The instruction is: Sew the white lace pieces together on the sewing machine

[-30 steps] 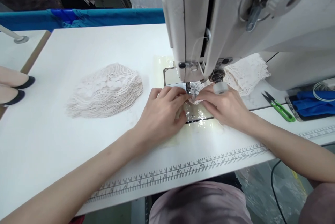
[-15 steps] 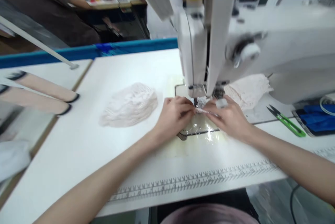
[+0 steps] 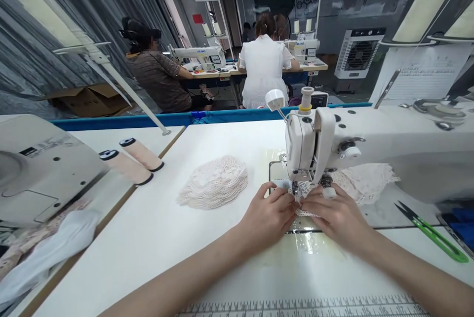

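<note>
A white sewing machine (image 3: 301, 144) stands before me, its needle area right over a small piece of pale lace fabric (image 3: 305, 212). My left hand (image 3: 272, 211) pinches the lace's left side close to the presser foot, fingers curled. From the right, my right hand (image 3: 338, 213) presses and grips the same piece, thumb below and fingers bent over it. Parts of the lace are hidden by both hands. Left of the machine lies a stack of lace pieces (image 3: 215, 183). More lace (image 3: 366, 183) rests behind my right hand, under the machine arm.
Green-handled thread snips (image 3: 433, 233) lie on the right of the table. Two peach thread cones (image 3: 128, 166) lie at the left, near another machine (image 3: 44, 174). A measuring tape strip (image 3: 311, 307) runs along the front edge. Two people (image 3: 262, 65) sit at machines beyond the blue edge (image 3: 229, 115).
The view has tilted up, bringing the room's back into sight. Both hands stay at the needle area on the lace; my right fingers now lie flatter over it.
</note>
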A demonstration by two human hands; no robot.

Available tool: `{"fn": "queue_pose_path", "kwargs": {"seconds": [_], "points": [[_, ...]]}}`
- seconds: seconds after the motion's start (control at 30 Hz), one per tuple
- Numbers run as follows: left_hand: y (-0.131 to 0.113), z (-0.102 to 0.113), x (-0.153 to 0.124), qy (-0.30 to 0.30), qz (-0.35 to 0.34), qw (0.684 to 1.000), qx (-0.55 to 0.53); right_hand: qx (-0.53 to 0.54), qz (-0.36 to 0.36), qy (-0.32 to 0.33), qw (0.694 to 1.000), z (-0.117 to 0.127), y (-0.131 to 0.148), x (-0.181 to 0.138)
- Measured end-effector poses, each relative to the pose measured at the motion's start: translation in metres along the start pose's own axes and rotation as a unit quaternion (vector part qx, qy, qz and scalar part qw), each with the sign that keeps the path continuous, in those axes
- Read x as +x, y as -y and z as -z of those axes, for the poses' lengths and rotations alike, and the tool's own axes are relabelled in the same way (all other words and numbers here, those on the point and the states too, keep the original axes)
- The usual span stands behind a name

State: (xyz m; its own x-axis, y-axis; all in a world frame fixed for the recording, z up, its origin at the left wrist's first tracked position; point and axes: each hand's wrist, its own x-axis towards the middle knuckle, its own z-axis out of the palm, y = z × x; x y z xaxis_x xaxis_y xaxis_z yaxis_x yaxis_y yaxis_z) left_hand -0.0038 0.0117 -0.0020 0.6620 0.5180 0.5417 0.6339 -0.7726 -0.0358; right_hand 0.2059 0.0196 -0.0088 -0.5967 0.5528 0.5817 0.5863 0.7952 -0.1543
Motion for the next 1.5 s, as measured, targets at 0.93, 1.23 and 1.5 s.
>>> {"fn": "queue_pose_path", "kwargs": {"seconds": [0.93, 1.23, 1.5], "points": [[-0.018, 0.01, -0.004, 0.012, -0.033, 0.995, 0.095, -0.048, 0.061, 0.04, 0.996, 0.009, -0.004, 0.001], [-0.014, 0.005, -0.003, 0.024, -0.015, 0.995, 0.096, -0.079, 0.055, 0.04, 0.995, 0.007, -0.005, 0.003], [-0.01, 0.003, -0.001, 0.02, -0.001, 0.995, 0.098, -0.119, 0.045, 0.032, 0.991, 0.003, -0.007, 0.004]]}}
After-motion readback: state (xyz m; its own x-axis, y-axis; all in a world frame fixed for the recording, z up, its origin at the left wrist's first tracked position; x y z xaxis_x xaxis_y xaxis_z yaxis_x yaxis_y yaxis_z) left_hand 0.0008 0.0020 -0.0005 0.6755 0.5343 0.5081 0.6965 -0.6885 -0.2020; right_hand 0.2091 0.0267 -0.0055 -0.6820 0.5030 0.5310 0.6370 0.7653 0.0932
